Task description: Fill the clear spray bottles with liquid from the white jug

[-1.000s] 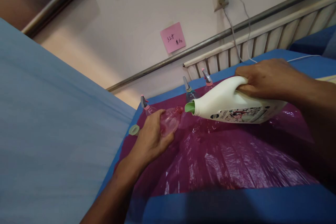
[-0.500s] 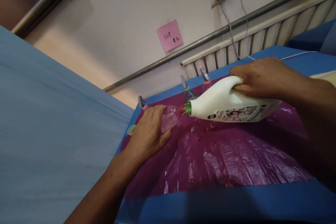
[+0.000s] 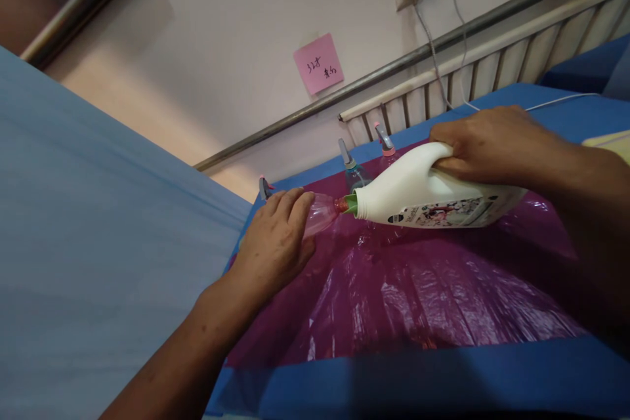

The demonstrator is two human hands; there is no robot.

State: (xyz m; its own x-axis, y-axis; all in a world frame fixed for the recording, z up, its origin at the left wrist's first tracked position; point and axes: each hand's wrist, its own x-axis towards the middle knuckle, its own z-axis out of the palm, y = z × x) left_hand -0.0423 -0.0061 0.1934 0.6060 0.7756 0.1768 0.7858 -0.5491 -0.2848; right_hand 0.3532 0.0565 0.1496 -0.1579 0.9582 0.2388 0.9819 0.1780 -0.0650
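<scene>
While the pink bottle (image 3: 321, 213) is clasped by the curled left hand (image 3: 274, 236) over the purple sheet (image 3: 384, 285) and the white jug (image 3: 403, 187) is gripped in the closed right hand (image 3: 485, 142), its green spout (image 3: 351, 204) is best aligned squarely with the red neck (image 3: 341, 205).

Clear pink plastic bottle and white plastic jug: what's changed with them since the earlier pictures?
The clear pink plastic bottle, in the left hand, has moved toward the white plastic jug: its red neck, first apart from the jug's green spout, now meets it. Nothing was newly grasped or let go. The right hand still grips the jug.
</scene>
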